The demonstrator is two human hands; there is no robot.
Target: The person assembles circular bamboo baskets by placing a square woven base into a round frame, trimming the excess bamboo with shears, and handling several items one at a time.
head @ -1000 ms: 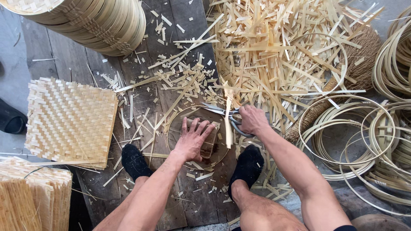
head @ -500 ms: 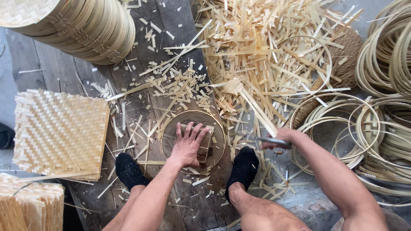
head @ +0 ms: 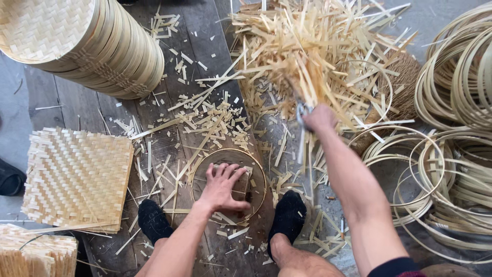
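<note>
**Hands at the bamboo hoop on a plank floor**

Between the two black-socked feet, a thin round hoop of pale bamboo strip (head: 229, 152) lies flat on the dark wooden plank floor (head: 200, 31). Its rim is a single narrow band bent into a circle, and small woven scraps and a dark block lie inside it. On these the left hand (head: 223, 189) presses palm down, fingers spread and flat, closed on nothing. Farther out, the right hand (head: 320, 118) is raised over the litter, its fingers curled tight around the handles of a pair of metal scissors (head: 302, 110); how far the blades are parted cannot be told.

Short offcuts of pale bamboo strip are strewn across the planks around the hoop and feet. Beyond the right hand rises a loose heap of long bamboo slivers (head: 312, 46). At the left lies a square woven bamboo mat (head: 77, 177) with ragged edges, and beside its near corner a bundle of cut bamboo strips (head: 31, 256). A tall stack of round woven bamboo trays (head: 87, 41) stands at the far left, leaning. Coils of bamboo hoops (head: 451, 102) lie piled at the right on grey concrete. A dark shoe (head: 9, 178) shows at the left edge.
</note>
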